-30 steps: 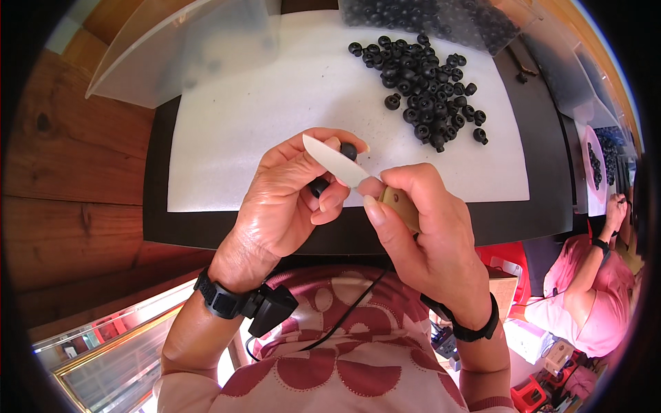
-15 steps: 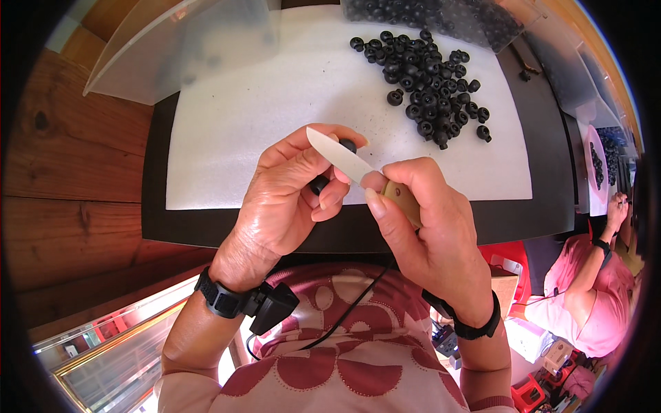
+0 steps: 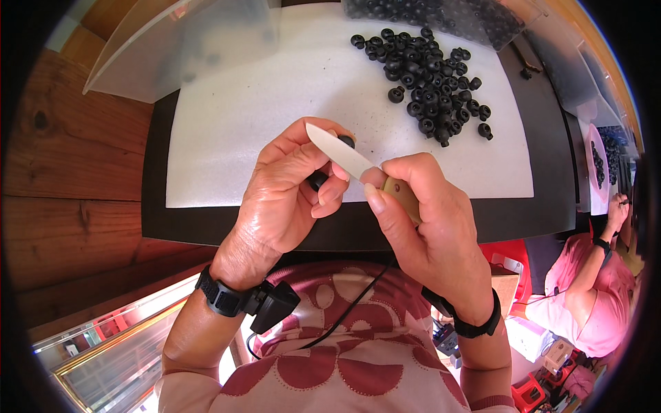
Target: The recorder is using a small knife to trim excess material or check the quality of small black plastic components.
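Observation:
My left hand (image 3: 289,179) is closed around small black rubber-like parts. One black part (image 3: 346,140) shows at the fingertips, behind the knife blade. A second black piece (image 3: 317,181) shows lower down, between the palm and the curled fingers; whether the two are joined is hidden. In my right hand (image 3: 434,220) is a knife (image 3: 344,155) with a pale blade and a tan handle, gripped between thumb and fingers. Its blade points up and left across the left fingertips, by the upper black part. Beyond the hands lies a pile of similar round black parts (image 3: 430,86), several showing a hole.
A white foam sheet (image 3: 234,138) covers the dark table (image 3: 186,224). A translucent bin (image 3: 131,62) stands at the far left, and a clear bin of black parts (image 3: 447,20) at the back. At right, a co-worker's hand (image 3: 617,210) is near a pink tray (image 3: 593,165).
Both hands hold nearly the same pose. The knife and the left fingertips have shifted very slightly; the view has moved a touch. The pile is unchanged.

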Action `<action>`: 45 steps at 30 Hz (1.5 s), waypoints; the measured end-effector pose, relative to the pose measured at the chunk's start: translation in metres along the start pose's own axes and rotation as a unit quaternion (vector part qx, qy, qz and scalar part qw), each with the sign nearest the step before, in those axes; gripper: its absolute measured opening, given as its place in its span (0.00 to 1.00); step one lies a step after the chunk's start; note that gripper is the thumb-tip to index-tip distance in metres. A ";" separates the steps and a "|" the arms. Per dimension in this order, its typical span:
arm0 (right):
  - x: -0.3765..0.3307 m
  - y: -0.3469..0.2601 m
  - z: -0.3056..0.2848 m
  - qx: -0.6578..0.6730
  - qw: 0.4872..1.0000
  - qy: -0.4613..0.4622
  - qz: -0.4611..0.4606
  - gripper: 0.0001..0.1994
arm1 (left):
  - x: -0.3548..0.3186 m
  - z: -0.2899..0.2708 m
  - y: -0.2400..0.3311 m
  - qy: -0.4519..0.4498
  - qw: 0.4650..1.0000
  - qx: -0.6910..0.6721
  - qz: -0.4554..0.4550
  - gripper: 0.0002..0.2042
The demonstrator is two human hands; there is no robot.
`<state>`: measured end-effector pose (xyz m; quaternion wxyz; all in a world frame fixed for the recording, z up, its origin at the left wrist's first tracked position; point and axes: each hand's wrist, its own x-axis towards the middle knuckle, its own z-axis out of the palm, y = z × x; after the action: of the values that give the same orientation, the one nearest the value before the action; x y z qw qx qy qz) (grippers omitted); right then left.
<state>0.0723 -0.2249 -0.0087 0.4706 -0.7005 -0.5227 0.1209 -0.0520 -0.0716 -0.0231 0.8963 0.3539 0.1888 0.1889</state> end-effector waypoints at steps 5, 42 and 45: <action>0.001 0.002 0.001 0.001 1.000 0.000 -0.007 0.09 | 0.000 -0.002 -0.002 -0.007 1.000 0.001 0.010 0.08; 0.034 -0.011 0.017 0.321 0.937 0.023 0.137 0.12 | -0.003 -0.008 0.005 -0.079 0.997 -0.006 -0.023 0.10; 0.029 -0.004 0.006 0.259 0.957 0.014 0.130 0.10 | -0.011 0.002 0.022 -0.065 0.997 0.019 0.038 0.10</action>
<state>0.0782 -0.1974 0.0011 0.6234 -0.6184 -0.3711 0.3022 -0.0654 -0.0630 -0.0043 0.8919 0.3896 0.1200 0.1960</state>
